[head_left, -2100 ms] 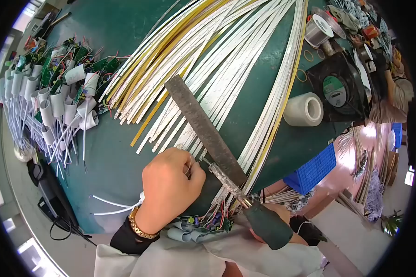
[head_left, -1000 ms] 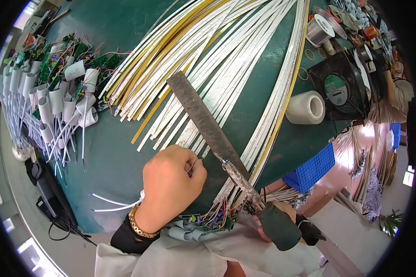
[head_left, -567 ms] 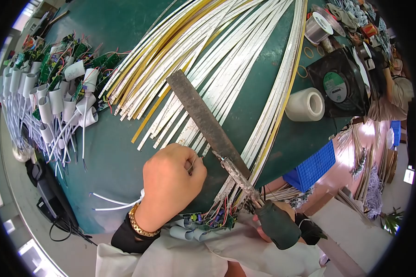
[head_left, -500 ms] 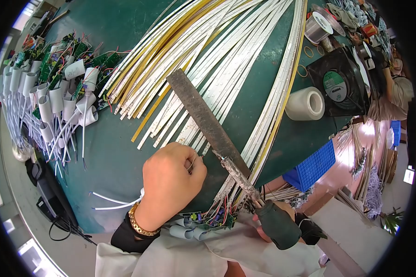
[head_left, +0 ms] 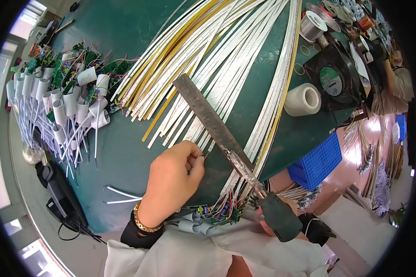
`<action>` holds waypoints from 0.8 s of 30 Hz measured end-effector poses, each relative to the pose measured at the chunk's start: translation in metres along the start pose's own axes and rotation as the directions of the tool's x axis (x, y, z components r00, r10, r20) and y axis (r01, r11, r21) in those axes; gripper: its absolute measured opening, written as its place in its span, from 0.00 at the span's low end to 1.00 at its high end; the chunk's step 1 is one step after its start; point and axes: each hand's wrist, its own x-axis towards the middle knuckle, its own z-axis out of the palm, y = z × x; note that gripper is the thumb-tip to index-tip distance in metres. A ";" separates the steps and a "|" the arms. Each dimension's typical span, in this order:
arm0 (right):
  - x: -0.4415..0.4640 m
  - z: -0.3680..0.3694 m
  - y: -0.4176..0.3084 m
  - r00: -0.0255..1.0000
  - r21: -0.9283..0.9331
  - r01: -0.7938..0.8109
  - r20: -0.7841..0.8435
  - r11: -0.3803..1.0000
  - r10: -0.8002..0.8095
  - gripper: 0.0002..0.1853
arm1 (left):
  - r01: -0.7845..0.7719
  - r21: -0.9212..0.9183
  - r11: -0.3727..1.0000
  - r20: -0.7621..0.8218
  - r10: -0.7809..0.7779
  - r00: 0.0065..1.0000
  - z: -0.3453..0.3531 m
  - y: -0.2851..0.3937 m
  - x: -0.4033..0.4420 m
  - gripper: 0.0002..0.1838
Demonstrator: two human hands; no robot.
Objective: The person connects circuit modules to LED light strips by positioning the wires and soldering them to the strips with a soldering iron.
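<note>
- Left hand [head_left: 173, 173]: over the near part of the table [head_left: 129, 157]; thumb and forefinger closed together at the tips; appears to pinch a thin wire [head_left: 206, 155]; exact grip partly hidden.
- Right hand [head_left: 289, 205]: at the near right of the table; closed around the handle of the soldering iron [head_left: 269, 203]; partly hidden behind it.
- Governing relation: the iron's tip lies to the right of the left hand's fingertips, near but apart; its long axis slants from the table's near right toward the far left.
- Metal bar [head_left: 208, 115]: lies across the white strips [head_left: 238, 55], its long axis roughly parallel to the iron; iron tip over its near part; contact cannot be determined.
- Strips: fan from the far edge toward the near edge; some ends lie just beyond the left hand, which is the nearer hand to them.
- Circuit boards [head_left: 219, 212]: at the near edge, between the two hands; white cable leads [head_left: 121, 192] lie left of the left wrist.
</note>
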 end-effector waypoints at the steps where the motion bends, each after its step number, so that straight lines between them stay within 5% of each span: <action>1: 0.000 0.000 0.000 1.000 0.012 -0.031 0.002 0.999 0.031 0.18 | 0.010 -0.023 1.000 -0.020 -0.010 1.000 0.001 -0.003 -0.001 0.02; 3: -0.001 0.002 0.008 0.998 0.025 -0.063 0.001 0.998 0.063 0.19 | 0.016 -0.048 0.999 -0.036 -0.017 0.999 0.002 -0.008 0.000 0.02; 5: 0.000 0.004 0.029 0.924 -0.268 0.363 -0.019 0.892 -0.382 0.22 | -0.158 0.045 0.986 -0.056 0.161 0.985 0.002 -0.011 0.000 0.04; 8: 0.005 0.002 0.017 0.871 -0.347 0.461 0.002 0.817 -0.491 0.25 | -0.138 0.020 0.990 -0.057 0.138 0.989 0.005 -0.008 0.000 0.05; 24: 0.009 0.016 0.015 0.947 -0.233 0.288 -0.075 0.929 -0.312 0.22 | -0.162 0.261 0.952 -0.162 0.208 0.965 0.019 -0.009 0.002 0.08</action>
